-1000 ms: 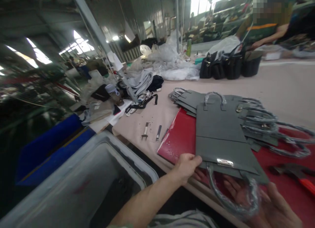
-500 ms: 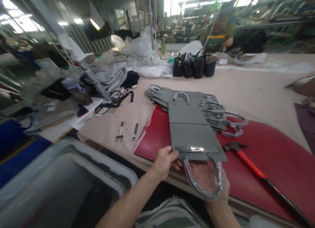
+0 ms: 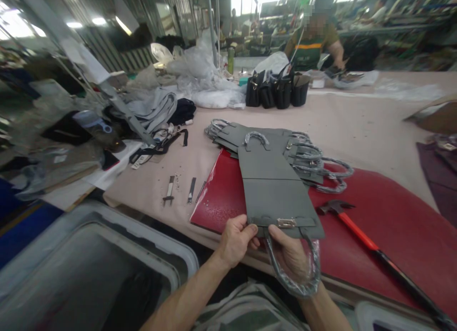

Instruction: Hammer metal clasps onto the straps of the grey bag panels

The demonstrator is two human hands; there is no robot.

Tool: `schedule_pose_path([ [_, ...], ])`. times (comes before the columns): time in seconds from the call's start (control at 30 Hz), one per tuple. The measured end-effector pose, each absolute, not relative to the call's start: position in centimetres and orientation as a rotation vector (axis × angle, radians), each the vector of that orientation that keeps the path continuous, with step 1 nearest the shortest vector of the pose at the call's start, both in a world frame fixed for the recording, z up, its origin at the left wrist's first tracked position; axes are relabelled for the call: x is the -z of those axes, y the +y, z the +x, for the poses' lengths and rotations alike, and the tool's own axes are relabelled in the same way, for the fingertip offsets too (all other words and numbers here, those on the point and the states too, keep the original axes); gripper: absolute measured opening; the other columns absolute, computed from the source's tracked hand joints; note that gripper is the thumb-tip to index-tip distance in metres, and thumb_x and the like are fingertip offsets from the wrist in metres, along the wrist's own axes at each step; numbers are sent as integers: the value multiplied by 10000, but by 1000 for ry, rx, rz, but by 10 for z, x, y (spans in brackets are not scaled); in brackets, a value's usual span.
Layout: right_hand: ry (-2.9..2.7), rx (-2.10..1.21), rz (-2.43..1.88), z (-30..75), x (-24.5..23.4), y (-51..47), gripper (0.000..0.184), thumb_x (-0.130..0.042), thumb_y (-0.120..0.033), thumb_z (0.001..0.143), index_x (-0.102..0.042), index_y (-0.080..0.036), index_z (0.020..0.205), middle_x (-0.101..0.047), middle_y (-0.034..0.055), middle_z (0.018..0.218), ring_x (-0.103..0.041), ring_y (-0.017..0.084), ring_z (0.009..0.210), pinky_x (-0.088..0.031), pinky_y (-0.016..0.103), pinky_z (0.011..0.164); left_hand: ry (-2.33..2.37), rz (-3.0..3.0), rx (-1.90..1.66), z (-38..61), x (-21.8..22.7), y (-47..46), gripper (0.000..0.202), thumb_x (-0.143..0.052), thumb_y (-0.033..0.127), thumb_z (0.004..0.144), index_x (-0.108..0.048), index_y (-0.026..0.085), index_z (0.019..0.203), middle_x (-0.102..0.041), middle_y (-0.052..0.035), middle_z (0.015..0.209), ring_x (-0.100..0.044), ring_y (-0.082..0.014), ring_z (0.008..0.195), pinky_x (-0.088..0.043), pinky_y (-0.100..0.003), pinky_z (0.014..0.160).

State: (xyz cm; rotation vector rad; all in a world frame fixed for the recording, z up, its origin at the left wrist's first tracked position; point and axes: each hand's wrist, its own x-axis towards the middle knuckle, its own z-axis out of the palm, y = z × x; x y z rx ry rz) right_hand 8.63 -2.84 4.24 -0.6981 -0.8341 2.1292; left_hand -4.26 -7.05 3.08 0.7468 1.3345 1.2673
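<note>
A flat grey bag panel (image 3: 273,188) lies on a red mat (image 3: 385,216), its near edge lifted toward me. My left hand (image 3: 233,239) pinches that edge, thumb on top. My right hand (image 3: 291,257) grips the same edge from below, behind the plastic-wrapped handle loop (image 3: 293,283), thumb near the metal clasp (image 3: 286,223). Behind the panel is a fanned stack of several more grey panels with wrapped handles (image 3: 314,162).
A hammer with a red-orange shaft (image 3: 371,245) rests on the mat at right. Small metal tools (image 3: 169,188) lie left of the mat. A grey bin (image 3: 96,269) stands lower left. Black bags (image 3: 274,90) and a person at work are at the table's far side.
The view swung right, showing the hammer. My right hand turned from open palm under the handle loop to a grip on the panel's edge; the panel came slightly nearer.
</note>
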Motion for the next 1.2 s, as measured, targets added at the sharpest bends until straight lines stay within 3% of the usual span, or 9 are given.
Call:
schedule_pose_path([
  [0.2,-805,-2095,-761,80,-38,-30,217,-737,-369,799,-669,-178,724,-720,66,848,-661,254,870,-560,386,795,1333,803,-1185,-53,-32,-74,263,-649,394,808,-601,144,742,-613,-2,550,-563,-105,464,-466,-204,486],
  [0.3,-760,-1983,-819,77,-35,-33,158,-776,-310,757,-704,-192,833,-736,51,915,-664,262,952,-549,410,877,1330,775,-1151,-60,-36,-70,353,-660,481,797,-595,148,704,-618,-7,575,-573,-113,490,-472,-207,477],
  [0.4,-716,-1880,-844,76,-32,-36,286,-796,-265,728,-715,-226,999,-741,31,1010,-637,258,1071,-511,421,974,1382,710,-1213,-66,-40,-59,477,-608,612,801,-584,155,664,-597,-2,570,-564,-115,477,-444,-205,425],
  [0.57,-704,-1925,-845,77,-31,-36,410,-830,-255,681,-712,-238,1074,-744,25,1045,-642,268,1084,-491,439,1013,1506,605,-1158,-66,-39,-43,521,-656,659,707,-534,171,574,-490,26,412,-440,-86,319,-292,-191,309],
  [0.73,-690,-1953,-827,77,-26,-33,409,-834,-245,680,-715,-236,1072,-742,26,1053,-643,268,1088,-507,430,993,1420,422,-1178,-64,-33,-43,549,-706,691,587,-510,179,557,-469,33,380,-385,-71,286,-260,-191,283],
  [1.03,-770,-2001,-889,74,-28,-31,373,-835,-287,701,-714,-230,1049,-733,33,1103,-640,263,1102,-525,398,987,1508,507,-1165,-70,-29,-53,578,-635,738,683,-535,178,583,-489,22,396,-432,-88,315,-296,-189,311],
  [1.2,-723,-1912,-1121,77,-30,-25,591,-905,-284,587,-689,-290,1137,-744,-11,1077,-623,230,1154,-546,275,960,1680,639,-1040,-111,-26,-55,504,-500,640,838,-597,169,689,-586,-2,551,-491,-99,373,-335,-208,369],
])
